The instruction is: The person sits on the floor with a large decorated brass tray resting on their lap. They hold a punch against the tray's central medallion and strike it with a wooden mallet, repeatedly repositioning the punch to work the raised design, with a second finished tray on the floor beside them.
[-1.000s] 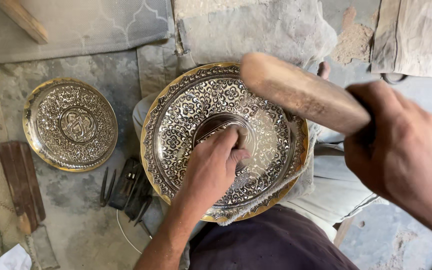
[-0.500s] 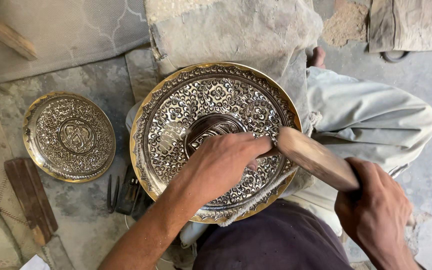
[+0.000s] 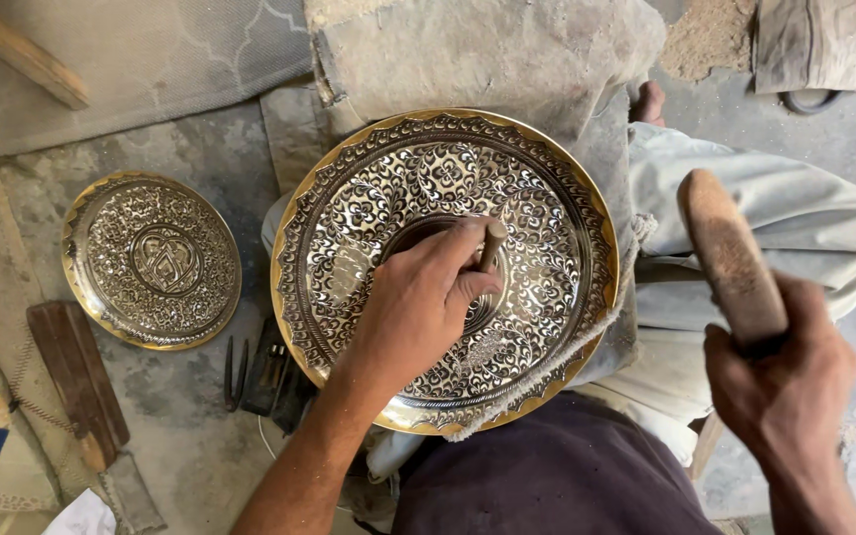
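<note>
The big engraved tray (image 3: 443,267) rests tilted on the person's lap, padded by a grey cloth (image 3: 507,59) under its far rim, so its face turns up toward the eyes and stays put under blows. The left hand (image 3: 418,307) lies on the tray's middle, fingers curled tight round a thin punch (image 3: 492,243) whose upper end sticks out above the knuckles; the tip is hidden under the hand, so where exactly it meets the metal cannot be told. The heel of that hand seems to press on the tray, which would steady both tool and work. The right hand (image 3: 785,386) is closed round the lower end of a wooden mallet (image 3: 730,253), held up and well off to the right, above the knee.

Half a second ago the mallet lay low, its head right at the left hand's fingers; now it is raised and drawn away. The left hand has hardly shifted.

On the floor to the left lie a smaller tray (image 3: 151,260), a few dark tools (image 3: 260,376) just beside the big tray's rim, and a wooden slat (image 3: 76,381) nearer the left edge.
</note>
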### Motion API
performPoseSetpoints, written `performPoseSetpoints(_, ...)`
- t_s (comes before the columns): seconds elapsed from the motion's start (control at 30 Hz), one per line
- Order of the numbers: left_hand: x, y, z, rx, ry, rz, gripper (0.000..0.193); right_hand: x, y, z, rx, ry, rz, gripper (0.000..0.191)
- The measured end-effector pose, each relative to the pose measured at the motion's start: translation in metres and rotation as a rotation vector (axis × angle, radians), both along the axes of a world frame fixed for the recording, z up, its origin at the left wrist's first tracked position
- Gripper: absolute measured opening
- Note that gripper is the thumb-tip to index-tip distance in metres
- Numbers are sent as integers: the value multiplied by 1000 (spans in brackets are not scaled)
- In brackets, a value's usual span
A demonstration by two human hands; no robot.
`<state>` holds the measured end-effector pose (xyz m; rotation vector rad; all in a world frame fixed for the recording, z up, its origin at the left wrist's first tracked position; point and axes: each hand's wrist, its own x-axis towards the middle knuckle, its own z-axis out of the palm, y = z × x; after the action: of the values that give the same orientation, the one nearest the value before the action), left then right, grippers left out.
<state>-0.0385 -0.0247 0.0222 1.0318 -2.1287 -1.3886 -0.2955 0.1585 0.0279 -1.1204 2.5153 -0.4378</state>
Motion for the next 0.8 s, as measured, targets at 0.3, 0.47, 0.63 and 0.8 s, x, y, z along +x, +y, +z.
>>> performPoseSetpoints(0.3,-3,4,-6,80,-161,-42,26,9,-65,44,-287,-235,122,47)
performPoseSetpoints(0.47,-1,9,-4,-2,-77,16,30,15,-94,66,72,395,512,52)
performPoseSetpoints(0.63,1,13,-4,-77,-58,82,34,19,-112,71,214,253,503,47)
performPoseSetpoints(0.8,1,19,-4,-63,-46,175,25,14,-114,79,85,89,466,49)
